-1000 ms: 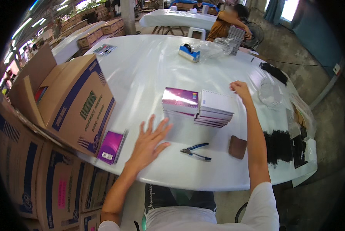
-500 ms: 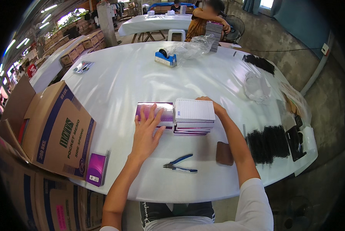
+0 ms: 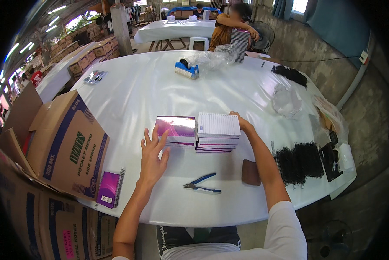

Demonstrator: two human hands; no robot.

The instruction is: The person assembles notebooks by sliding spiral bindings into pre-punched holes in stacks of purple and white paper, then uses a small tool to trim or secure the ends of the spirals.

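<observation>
Two stacks of pocket notebooks stand side by side mid-table. The left stack (image 3: 176, 125) has a glossy purple cover on top; the right stack (image 3: 218, 123) shows a white ruled page with holes along its far edge. My left hand (image 3: 152, 151) is beside the left stack's near-left corner, fingers spread, holding nothing. At the far right corner of the other stack, my right hand (image 3: 245, 123) bends around its side, its fingers mostly hidden behind the pages. Blue-handled cutting pliers (image 3: 202, 183) lie near me with their handles apart.
A brown block (image 3: 251, 172) lies by my right forearm, with black spiral coils (image 3: 299, 162) beyond it. Left are an open carton (image 3: 73, 147) and a purple spiral notebook (image 3: 110, 189). A blue tape dispenser (image 3: 186, 70) and clear plastic (image 3: 218, 56) sit far back, near another person (image 3: 222, 32).
My left hand has lifted off the purple cover and drawn back left, toward me. My right hand stays at the right stack's far corner, shifted slightly.
</observation>
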